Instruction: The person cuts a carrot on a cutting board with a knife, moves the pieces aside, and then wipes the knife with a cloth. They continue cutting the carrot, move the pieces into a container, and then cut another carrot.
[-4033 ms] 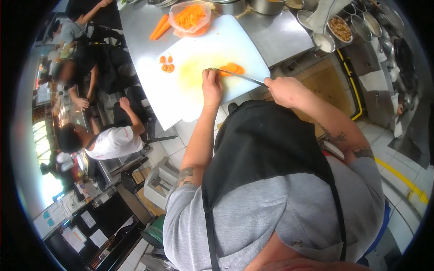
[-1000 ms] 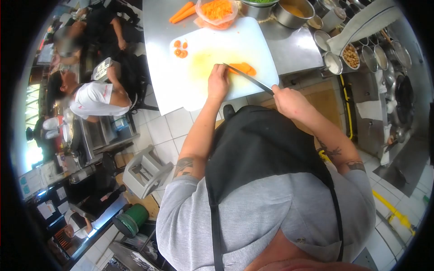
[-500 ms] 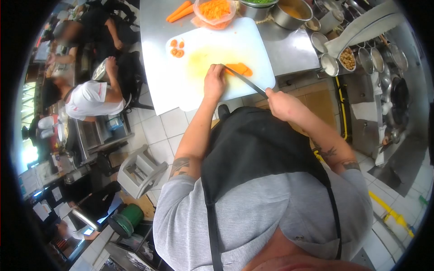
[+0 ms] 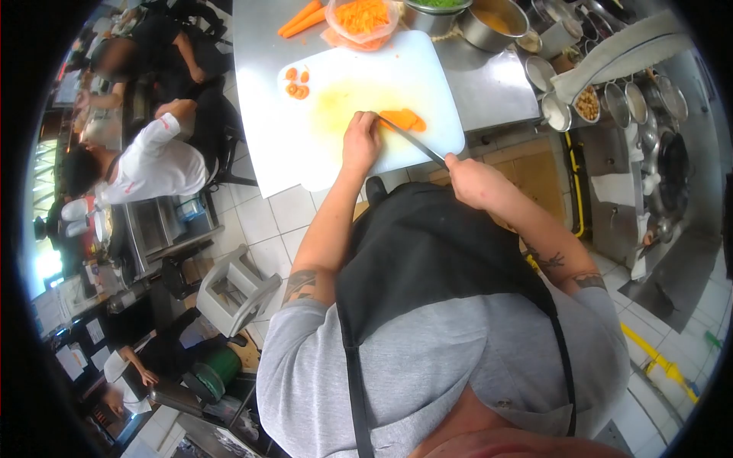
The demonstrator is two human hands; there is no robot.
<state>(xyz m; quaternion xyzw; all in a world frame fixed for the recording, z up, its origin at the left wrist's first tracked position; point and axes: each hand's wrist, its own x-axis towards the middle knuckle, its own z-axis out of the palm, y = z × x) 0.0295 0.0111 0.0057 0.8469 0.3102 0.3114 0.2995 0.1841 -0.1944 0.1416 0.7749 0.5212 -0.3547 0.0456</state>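
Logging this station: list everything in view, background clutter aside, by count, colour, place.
board: 1, white, on counter
knife: 1, grey, over board
carrot slices: several, orange, by knife
carrot bits: 4, orange, board's far left
carrots: 2, orange, counter's far left
shreds: one heap, orange, beyond board
pots: at least 2, silver, beyond board
seat: 1, grey, left floor
apron: 1, black, on wearer
left hand: 1, bare, by knife
right hand: 1, bare, gripping knife

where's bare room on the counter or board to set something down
Bare steel counter lies right of the cutting board, short of the pot, and in a strip left of the board. The board's yellow-stained middle is open between the carrot bits and left hand. Crowded: around the knife and carrot slices, and the far side with grated carrot.
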